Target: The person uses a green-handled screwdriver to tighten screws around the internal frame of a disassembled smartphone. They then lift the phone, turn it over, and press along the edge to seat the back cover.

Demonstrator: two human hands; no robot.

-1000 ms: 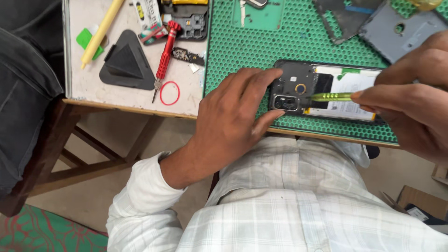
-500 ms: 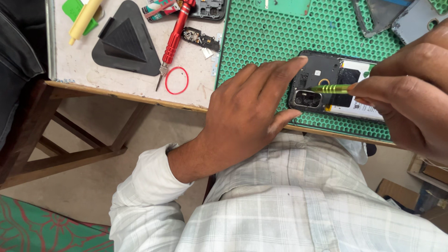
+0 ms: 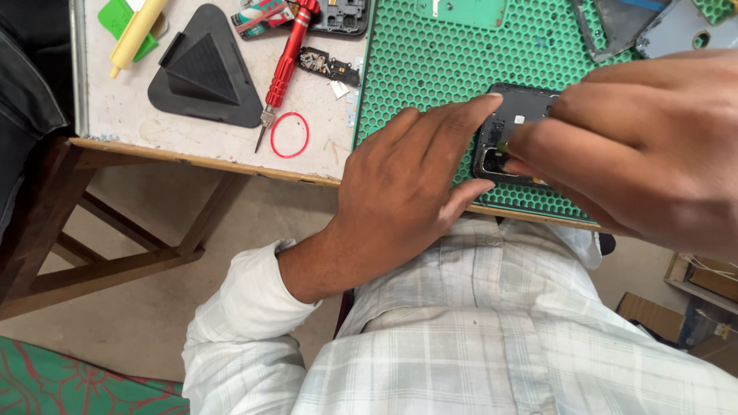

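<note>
Since a moment ago the right hand [image 3: 646,146] has moved over the phone [image 3: 516,115] (seemingly pinching a tool), left hand [image 3: 407,184] flat, steadying at nine o'clock.

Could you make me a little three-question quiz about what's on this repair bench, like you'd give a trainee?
1. True or false: the left hand rests flat beside the opened phone on the green honeycomb mat.
2. Which lies right beside the tip of the red screwdriver? A) a red ring B) a blue cup C) a coin
3. Fill in: the right hand covers most of the phone, with its fingertips at the phone's ____ end, the end nearer the person.

Key: 1 true. 2 A, the red ring lies on the pale tabletop. 3 camera.
</note>
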